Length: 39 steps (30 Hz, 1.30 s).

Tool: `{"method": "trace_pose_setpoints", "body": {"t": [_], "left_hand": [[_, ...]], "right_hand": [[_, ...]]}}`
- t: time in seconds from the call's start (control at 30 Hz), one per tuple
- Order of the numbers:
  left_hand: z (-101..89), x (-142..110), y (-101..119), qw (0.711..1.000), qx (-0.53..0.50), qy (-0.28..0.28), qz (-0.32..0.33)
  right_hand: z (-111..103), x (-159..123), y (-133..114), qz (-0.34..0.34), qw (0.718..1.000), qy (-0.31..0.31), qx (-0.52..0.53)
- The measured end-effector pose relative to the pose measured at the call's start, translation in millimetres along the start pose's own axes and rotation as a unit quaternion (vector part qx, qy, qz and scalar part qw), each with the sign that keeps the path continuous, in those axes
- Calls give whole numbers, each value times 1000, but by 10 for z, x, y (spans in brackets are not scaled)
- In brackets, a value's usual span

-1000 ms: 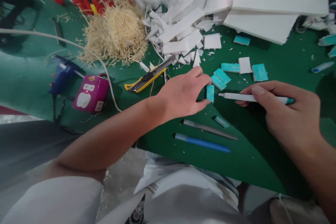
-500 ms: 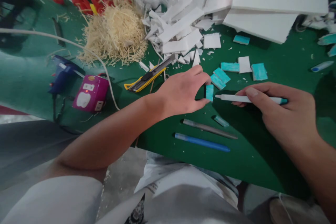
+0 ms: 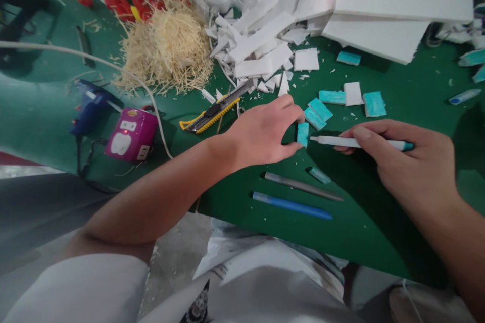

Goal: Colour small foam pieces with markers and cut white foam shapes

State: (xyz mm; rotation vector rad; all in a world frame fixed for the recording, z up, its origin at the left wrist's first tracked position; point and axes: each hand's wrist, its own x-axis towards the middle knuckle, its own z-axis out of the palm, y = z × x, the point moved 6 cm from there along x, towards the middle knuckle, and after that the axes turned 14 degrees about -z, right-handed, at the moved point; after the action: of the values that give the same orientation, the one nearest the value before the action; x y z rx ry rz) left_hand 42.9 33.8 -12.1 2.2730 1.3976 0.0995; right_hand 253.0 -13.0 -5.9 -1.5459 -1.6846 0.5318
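My left hand (image 3: 265, 128) grips a small foam piece (image 3: 302, 134) with a turquoise face, its thumb and a finger at opposite ends. In my right hand (image 3: 409, 156) is a white felt-tip pen (image 3: 339, 142) with a turquoise end, its tip pointing left and just short of the piece. Beyond my fingers lie turquoise-coloured foam pieces (image 3: 318, 113) and a white foam square (image 3: 353, 94). A clear turquoise pen cap (image 3: 320, 175), a grey pen (image 3: 303, 186) and a blue pen (image 3: 291, 205) lie nearer me.
A yellow utility knife (image 3: 215, 111) with its blade out lies beyond my left wrist. White foam scraps (image 3: 261, 55), wood-straw shavings (image 3: 170, 45) and large foam sheets (image 3: 401, 5) fill the back. At left are a glue gun (image 3: 93, 103), a magenta power adapter (image 3: 132, 133) and a white cable (image 3: 151, 98).
Hardly anything differs. The pen in my right hand has shifted very slightly left, and my left hand keeps its grip on the foam piece.
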Motion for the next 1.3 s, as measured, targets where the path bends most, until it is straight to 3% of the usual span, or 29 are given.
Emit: {"method": "trace_pose_setpoints", "body": {"t": [0.17, 0.47, 0.63, 0.8, 0.97, 1.3], "left_hand": [[-3, -5, 6, 1000, 14, 4, 27], [-18, -4, 17, 999, 27, -6, 20], [-9, -2, 13, 999, 22, -2, 25], [-16, -7, 16, 999, 21, 0, 31], [-17, -11, 17, 999, 24, -4, 36], [-21, -11, 17, 999, 24, -2, 44]], "right_hand": [[11, 3, -5, 6, 1000, -3, 10], [41, 22, -3, 11, 999, -13, 29], [-1, 25, -27, 16, 1000, 18, 4], [30, 30, -58, 34, 999, -11, 9], [18, 44, -64, 40, 999, 10, 13], [30, 28, -43, 34, 999, -9, 26]]}}
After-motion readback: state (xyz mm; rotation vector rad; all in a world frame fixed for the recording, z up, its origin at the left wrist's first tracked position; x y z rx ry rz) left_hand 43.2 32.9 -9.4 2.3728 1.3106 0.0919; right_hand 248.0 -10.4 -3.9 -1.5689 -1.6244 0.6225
